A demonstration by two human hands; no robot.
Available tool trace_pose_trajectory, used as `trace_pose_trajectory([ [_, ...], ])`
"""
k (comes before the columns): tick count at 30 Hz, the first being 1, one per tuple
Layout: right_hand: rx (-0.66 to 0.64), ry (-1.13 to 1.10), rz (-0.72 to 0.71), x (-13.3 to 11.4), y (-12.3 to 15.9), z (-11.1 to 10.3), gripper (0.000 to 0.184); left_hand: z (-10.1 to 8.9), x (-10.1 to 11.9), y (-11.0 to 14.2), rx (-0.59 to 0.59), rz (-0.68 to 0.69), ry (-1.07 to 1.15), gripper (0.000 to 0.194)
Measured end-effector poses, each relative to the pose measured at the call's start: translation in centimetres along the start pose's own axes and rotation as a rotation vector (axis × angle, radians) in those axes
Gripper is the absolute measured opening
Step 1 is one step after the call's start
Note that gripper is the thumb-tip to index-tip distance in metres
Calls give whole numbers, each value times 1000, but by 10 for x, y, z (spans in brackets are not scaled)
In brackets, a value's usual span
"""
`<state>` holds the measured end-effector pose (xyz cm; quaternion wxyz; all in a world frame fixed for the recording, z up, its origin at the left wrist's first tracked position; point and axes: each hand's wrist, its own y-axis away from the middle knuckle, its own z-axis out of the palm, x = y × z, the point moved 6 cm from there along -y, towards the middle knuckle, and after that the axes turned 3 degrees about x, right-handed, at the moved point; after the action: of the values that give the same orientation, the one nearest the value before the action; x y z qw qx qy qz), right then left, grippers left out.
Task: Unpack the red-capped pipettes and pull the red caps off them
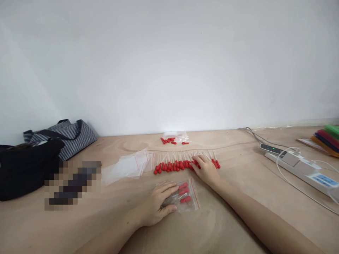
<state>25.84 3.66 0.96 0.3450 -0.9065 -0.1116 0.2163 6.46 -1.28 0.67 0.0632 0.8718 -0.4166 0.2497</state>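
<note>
My left hand (161, 203) lies on a clear zip bag (192, 206) with a red seal line, its fingers stretched out and thumb apart. Inside the bag are several red rubber bulbs (184, 191), partly under my fingers. My right hand (208, 171) rests over a row of what look like droppers (176, 165), with red bulbs towards me and thin pale stems pointing to the wall. Its slightly bent fingers and thumb are apart, touching the row towards its right end. Some bulbs are hidden beneath that hand.
Flat zip bags (129, 164) overlap left of the row. Near the wall, loose red bulbs (168, 140) lie by another clear bag (175, 134). A black bag (29, 169) and striped bag (79, 137) stand left. At right are a power strip (304, 169), cables and coloured sheets (328, 139).
</note>
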Motion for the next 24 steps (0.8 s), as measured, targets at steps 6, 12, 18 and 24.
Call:
trace_pose_trajectory([
  [6, 9, -84, 0, 2, 5, -7, 26, 1, 0, -1, -18, -23, -13, 49],
  [12, 38, -226, 33, 6, 23, -33, 20, -1, 2, 0, -12, -14, -1, 49],
  [18, -251, -286, -73, -19, 42, -39, 14, 0, -2, 0, 0, -37, -3, 52],
  [24, -445, -343, -1, -32, 46, -19, 15, 1, -2, 0, -11, -38, -9, 52],
])
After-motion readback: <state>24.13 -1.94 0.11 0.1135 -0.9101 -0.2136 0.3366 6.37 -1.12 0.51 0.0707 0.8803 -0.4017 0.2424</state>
